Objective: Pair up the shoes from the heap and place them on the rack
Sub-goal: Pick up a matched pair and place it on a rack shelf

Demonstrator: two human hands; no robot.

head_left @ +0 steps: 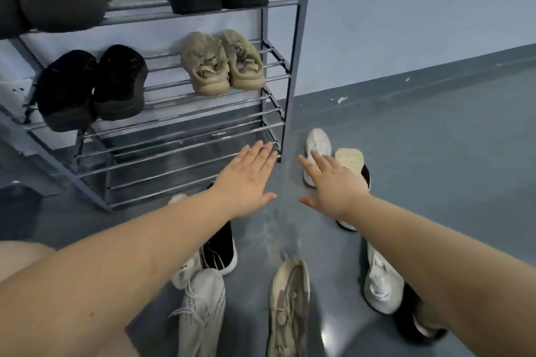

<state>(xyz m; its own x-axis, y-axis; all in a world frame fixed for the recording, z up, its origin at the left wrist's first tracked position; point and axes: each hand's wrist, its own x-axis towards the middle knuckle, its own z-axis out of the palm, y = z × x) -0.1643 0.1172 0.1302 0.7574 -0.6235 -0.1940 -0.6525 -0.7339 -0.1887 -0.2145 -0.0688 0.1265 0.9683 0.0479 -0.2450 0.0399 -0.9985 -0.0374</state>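
Both bare arms stretched forward, the left arm [121,264] angling toward one o'clock, the right arm [441,264] toward eleven. The left hand [246,180] and right hand [333,185] lay flat, palms down, fingers straight, holding nothing, thumbs nearly facing.

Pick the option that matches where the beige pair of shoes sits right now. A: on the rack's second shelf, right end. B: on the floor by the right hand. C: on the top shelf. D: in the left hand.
A: the beige pair rests side by side on the rack, one shelf below the top, at its right end.
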